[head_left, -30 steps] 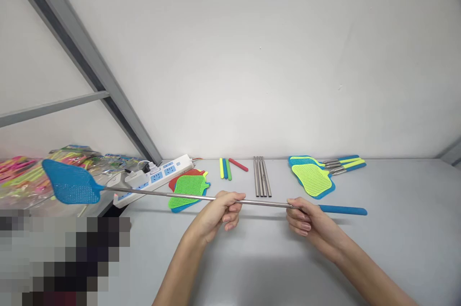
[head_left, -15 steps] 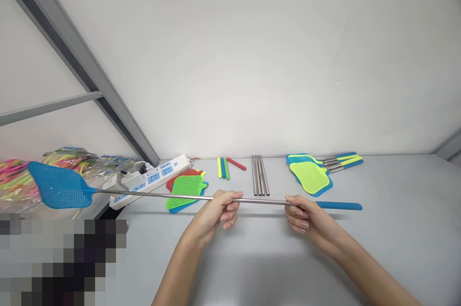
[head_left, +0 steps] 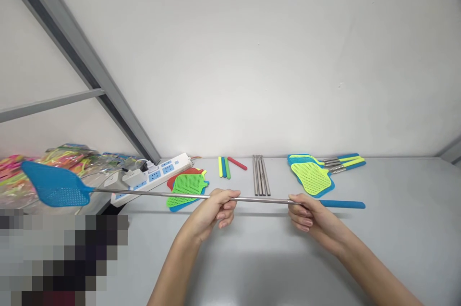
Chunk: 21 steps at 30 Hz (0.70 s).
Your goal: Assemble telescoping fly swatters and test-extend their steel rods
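Observation:
A blue fly swatter (head_left: 262, 200) with a long extended metal rod is held level above the table. Its mesh head (head_left: 59, 186) points left, and its blue grip (head_left: 344, 204) sticks out at the right. My left hand (head_left: 216, 210) is closed around the middle of the rod. Near the grip, my right hand (head_left: 311, 214) pinches the rod between thumb and curled fingers. Behind my left hand lie loose swatter heads (head_left: 189, 185) in green, blue, red and yellow. Several metal rods (head_left: 261, 175) lie side by side beyond the gap between my hands.
Coloured handle sleeves (head_left: 225, 167) lie near the wall. At the back right, swatters with yellow and blue heads (head_left: 311, 177) are stacked. A white power strip (head_left: 154, 177) with plugs sits at the left, beside plastic bags (head_left: 72, 162) of colourful items. A metal frame post (head_left: 108, 85) rises there.
My hands have moved slightly apart, the left going left and the right going right. The swatter's rod spans a little longer, its head farther left and its grip farther right.

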Motion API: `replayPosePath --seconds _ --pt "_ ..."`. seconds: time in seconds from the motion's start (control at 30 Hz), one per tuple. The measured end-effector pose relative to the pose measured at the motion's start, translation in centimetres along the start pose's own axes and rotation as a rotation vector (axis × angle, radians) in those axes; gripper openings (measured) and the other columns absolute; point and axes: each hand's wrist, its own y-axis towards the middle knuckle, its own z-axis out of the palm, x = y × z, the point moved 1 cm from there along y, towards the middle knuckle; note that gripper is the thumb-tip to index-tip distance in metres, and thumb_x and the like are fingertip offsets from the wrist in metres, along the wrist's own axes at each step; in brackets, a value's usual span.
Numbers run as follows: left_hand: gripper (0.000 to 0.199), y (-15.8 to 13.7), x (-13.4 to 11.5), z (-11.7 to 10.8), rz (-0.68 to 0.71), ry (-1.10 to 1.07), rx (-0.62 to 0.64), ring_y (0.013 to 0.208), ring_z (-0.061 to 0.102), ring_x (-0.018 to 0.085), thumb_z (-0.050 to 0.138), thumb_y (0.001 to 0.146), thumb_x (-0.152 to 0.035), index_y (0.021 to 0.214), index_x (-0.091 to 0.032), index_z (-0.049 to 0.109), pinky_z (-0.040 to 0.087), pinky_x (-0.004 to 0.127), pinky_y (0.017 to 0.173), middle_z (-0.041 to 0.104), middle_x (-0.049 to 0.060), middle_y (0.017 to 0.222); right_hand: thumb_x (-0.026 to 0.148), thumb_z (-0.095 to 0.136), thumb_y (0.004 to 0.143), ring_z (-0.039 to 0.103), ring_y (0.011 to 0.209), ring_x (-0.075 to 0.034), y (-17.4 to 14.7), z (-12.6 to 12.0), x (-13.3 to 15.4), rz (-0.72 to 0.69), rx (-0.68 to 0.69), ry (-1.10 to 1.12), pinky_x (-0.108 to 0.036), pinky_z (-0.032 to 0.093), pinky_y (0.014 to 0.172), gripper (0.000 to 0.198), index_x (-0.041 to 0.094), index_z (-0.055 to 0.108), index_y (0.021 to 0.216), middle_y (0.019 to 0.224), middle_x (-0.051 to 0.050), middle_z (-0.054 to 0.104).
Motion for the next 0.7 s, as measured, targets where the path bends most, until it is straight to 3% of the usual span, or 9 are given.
replayPosePath --seconds 0.4,0.7 --pt "0.039 -0.3 -0.2 -0.5 0.005 -0.021 -0.03 0.03 0.022 0.006 0.043 0.076 -0.034 0.045 -0.019 0.024 0.014 0.025 0.044 0.016 -0.009 0.033 0.024 0.049 0.076 0.013 0.042 -0.006 0.3 -1.3 0.3 -0.009 -0.017 0.023 -0.023 0.018 0.042 0.035 0.019 0.027 0.049 0.047 0.008 0.017" --pt "0.04 1.0 1.0 1.8 0.108 -0.065 -0.049 0.033 0.025 0.006 0.042 0.077 -0.036 0.045 -0.019 0.025 0.02 0.023 0.044 0.02 -0.008 0.035 0.02 0.05 0.072 0.019 0.038 -0.007 1.0 -2.5 -0.1 -0.096 -0.126 0.17 -0.024 0.019 0.04 0.034 0.019 0.028 0.045 0.043 0.007 0.016"
